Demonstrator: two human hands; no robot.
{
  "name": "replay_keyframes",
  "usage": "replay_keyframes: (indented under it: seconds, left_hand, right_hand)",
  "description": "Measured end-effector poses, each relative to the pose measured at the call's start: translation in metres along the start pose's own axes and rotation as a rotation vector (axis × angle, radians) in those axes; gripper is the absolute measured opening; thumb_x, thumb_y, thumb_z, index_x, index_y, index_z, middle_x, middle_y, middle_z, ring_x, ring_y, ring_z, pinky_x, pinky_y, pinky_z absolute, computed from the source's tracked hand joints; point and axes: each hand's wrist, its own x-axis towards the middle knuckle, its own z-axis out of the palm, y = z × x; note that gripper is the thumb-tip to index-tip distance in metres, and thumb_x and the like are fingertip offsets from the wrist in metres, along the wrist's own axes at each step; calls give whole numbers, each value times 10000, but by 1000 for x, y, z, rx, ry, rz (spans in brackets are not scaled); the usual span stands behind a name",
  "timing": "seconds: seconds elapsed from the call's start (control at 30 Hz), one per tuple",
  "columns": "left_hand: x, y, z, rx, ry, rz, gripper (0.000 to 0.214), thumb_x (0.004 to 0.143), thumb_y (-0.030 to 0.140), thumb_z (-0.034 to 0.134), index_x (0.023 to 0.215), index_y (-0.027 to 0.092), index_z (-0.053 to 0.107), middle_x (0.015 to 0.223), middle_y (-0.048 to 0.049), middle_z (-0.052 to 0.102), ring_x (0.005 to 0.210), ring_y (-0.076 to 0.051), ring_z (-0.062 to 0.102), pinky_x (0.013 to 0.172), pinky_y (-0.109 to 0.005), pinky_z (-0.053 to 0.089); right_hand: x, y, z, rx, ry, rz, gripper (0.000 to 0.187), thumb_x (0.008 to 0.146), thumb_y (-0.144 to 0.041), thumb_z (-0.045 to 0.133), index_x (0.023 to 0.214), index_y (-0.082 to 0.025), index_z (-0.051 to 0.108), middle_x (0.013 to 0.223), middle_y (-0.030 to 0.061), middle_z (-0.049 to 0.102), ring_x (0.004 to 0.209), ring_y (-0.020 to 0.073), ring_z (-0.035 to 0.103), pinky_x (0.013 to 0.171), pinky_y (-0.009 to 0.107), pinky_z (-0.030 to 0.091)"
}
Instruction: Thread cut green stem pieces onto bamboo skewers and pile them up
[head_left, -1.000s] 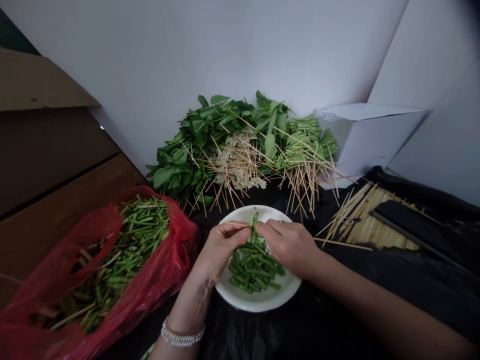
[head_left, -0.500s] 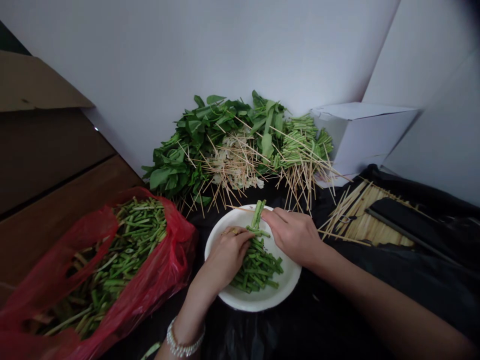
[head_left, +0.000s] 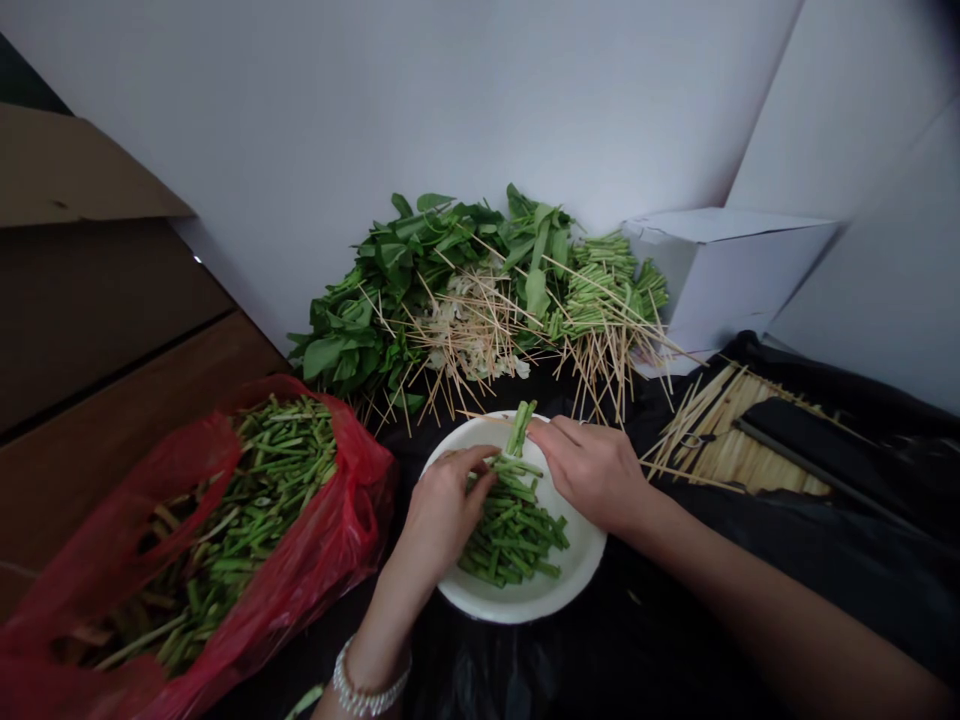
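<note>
A white bowl (head_left: 581, 575) holds a heap of short cut green stems (head_left: 517, 535). Above its far rim, my right hand (head_left: 589, 465) is closed around a thin wooden skewer (head_left: 484, 416), whose tip points left. Two upright stem pieces (head_left: 520, 430) sit side by side on the skewer, just beyond my right fingertips. My left hand (head_left: 448, 500) hovers over the bowl's left side. Its thumb and index finger are apart, with nothing visible between them. A stem piece (head_left: 519, 466) lies crosswise just right of those fingertips.
A red plastic bag (head_left: 360, 500) full of cut stems stands at left. Leafy greens (head_left: 337, 325), skewered pale pieces (head_left: 480, 310) and skewered stem bundles (head_left: 600, 280) lie along the wall beside a white box (head_left: 742, 270). Loose skewers (head_left: 720, 430) and a black phone-like object (head_left: 802, 440) lie at right.
My left hand has drawn back slightly to the left, and its thumb and index finger have spread apart. My right hand stays nearly in place with the skewer.
</note>
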Motion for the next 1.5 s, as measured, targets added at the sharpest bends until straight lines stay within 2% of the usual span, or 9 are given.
replay_keyframes:
  seconds: [0.1, 0.2, 0.37, 0.47, 0.6, 0.87, 1.17, 1.5]
  left_hand:
    - [3, -4, -2, -187, 124, -60, 243, 865, 213, 565, 1039, 223, 734, 946, -62, 740, 883, -221, 664, 798, -332, 472]
    - [6, -7, -6, -499, 207, -196, 200, 845, 273, 617, 981, 195, 742, 860, -62, 746, 824, -205, 667, 748, -296, 476]
    - [6, -6, -15, -1073, 251, -393, 217, 743, 322, 759, 913, 189, 731, 938, -51, 745, 897, -160, 657, 778, -236, 470]
    - [7, -4, -18, -1238, 277, -435, 231, 675, 263, 819, 875, 181, 737, 923, -29, 729, 867, -125, 644, 747, -201, 472]
    - [7, -4, -19, -1323, 293, -462, 254, 631, 214, 848, 856, 172, 740, 837, -11, 717, 777, -99, 635, 675, -178, 473]
    - [7, -1, -19, -1357, 302, -461, 265, 607, 172, 861, 841, 167, 737, 776, -13, 726, 727, -99, 646, 643, -184, 486]
    - [9, -4, -18, -1437, 312, -450, 278, 597, 162, 866, 846, 143, 744, 747, -3, 710, 638, -61, 614, 606, -152, 490]
    - [9, -6, -18, -1474, 308, -467, 235, 624, 140, 839, 844, 135, 756, 760, -18, 722, 641, -67, 625, 604, -152, 512]
  right_hand:
    - [0, 0, -1, -3, 13, -4, 306, 942, -148, 387, 1030, -128, 679, 691, 13, 595, 568, 105, 496, 556, 252, 344]
    - [0, -1, -2, -10, 27, -13, 305, 935, -130, 391, 1024, -124, 682, 688, 12, 592, 573, 107, 508, 560, 256, 354]
    - [0, -2, -2, -24, 26, -37, 294, 913, -96, 412, 1010, -129, 687, 663, 2, 584, 566, 100, 509, 559, 249, 359]
    - [-1, -3, -1, -24, 23, -45, 292, 909, -89, 418, 1017, -121, 687, 677, 10, 598, 582, 104, 524, 571, 249, 370]
    - [-2, -3, 1, -28, 15, -56, 292, 902, -92, 429, 1041, -125, 683, 695, 14, 609, 577, 108, 524, 568, 254, 367]
    - [-3, -3, 1, -42, 11, -84, 305, 899, -95, 418, 1055, -136, 677, 699, 12, 615, 585, 104, 518, 568, 246, 374]
    - [-2, -3, 1, -27, 8, -71, 308, 896, -88, 413, 1047, -124, 680, 701, 16, 614, 588, 103, 532, 561, 248, 385]
    - [-3, -3, 1, -28, 5, -63, 299, 911, -99, 419, 1054, -124, 680, 686, 10, 598, 581, 110, 533, 563, 253, 386]
